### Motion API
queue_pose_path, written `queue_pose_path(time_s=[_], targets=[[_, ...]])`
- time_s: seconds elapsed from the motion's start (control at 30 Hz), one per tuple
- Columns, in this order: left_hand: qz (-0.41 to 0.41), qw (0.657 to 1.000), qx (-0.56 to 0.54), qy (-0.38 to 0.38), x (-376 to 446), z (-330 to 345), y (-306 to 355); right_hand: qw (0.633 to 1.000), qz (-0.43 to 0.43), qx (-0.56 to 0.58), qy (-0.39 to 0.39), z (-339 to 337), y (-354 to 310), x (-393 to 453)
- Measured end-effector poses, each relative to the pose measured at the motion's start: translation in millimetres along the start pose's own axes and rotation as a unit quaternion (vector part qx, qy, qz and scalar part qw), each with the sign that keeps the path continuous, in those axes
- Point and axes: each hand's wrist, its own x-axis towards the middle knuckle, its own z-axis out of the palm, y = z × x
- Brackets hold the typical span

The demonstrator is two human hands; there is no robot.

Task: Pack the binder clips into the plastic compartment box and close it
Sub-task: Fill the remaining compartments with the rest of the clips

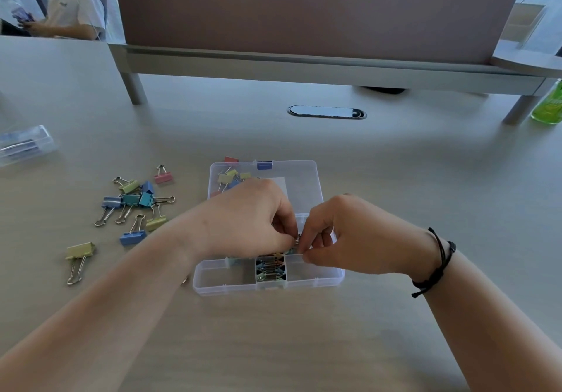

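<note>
Both hands meet over the open plastic compartment box [313, 282], near the table's [304, 346] front edge. Left hand [252, 218] and right hand [343, 233] have fingers curled, fingertips pinched together on something small between them, probably one binder clip, though the fingers hide nearly all of it; only a sliver of metal shows at the pinch. So the grip is closed on a clip-sized item, identity hedged.

Box: lid [301, 184] folded back flat, blue latch [264, 165] on its far edge. A few loose clips [226, 177] sit on or under the clear lid, can't tell which. Front middle compartment [270, 268] is packed with clips stacked tight. Front left and front right compartments look bare.

Loose pile of binder clips [137, 200] lies left of the box, well apart from it; one yellow clip [80, 251] sits alone nearer the camera.

Step in hand: seat this clip next to the packed compartment. To do it well, I'd judge: fold the wire handles flat first, lower it body-down, keep it below the divider tops so the lid can close later. Fill one cell before starting another. Clear the lid of clips before folding it over.

Writing: none readable. Green bottle [549, 102] at far right has a label, too blurred. Clear case [24, 143] at far left, no legible text. A white paper insert shows under the lid, blank from here.
</note>
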Motion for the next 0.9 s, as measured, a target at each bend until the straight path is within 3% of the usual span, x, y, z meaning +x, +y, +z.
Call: queue_pose_path(time_s=[0.43, 0.9], targets=[[0.003, 0.998, 0.057, 0.008, 3.5, 5.0, 1.8, 0.998, -0.008, -0.053, -0.016, 5.6, -3.0, 2.1], [-0.027, 0.999, 0.027, 0.003, 7.5, 2.8, -7.7, 0.996, 0.000, -0.077, -0.041, 4.1, -8.2, -2.7]])
